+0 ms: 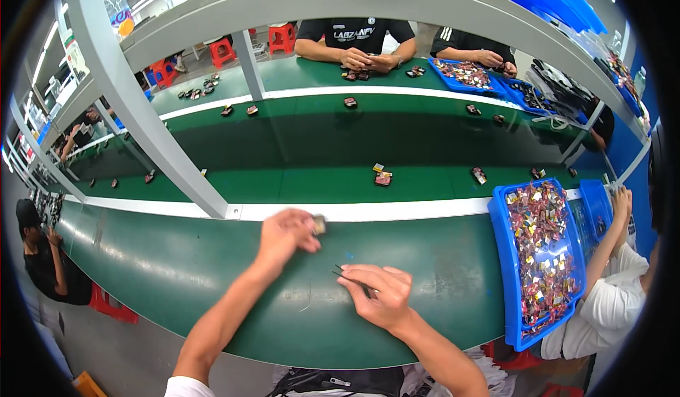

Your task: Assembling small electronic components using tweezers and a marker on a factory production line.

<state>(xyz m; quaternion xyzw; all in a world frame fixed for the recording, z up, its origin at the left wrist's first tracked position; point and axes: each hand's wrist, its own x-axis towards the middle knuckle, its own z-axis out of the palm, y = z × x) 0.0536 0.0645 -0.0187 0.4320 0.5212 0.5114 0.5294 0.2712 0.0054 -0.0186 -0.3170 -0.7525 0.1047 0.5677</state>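
My left hand point(283, 235), smeared by motion, is over the far side of the green worktable point(234, 284), next to the white rail. At its fingertips is a small dark part with a pale face point(319, 224), too blurred to name more exactly. Lower and to the right, my right hand point(382, 296) is closed in a pinch around thin dark tweezers point(340, 271). Their tips point left, apart from the part and just above the table. A thin curved strand point(307, 299) lies on the tabletop between my forearms.
A blue tray point(507, 284) of small reddish, yellow and white pieces stands to the right. Beyond the white rail point(354, 211), a green conveyor belt point(319, 184) carries several small dark parts. A grey frame post point(152, 114) rises at left. Co-workers sit opposite and at both sides.
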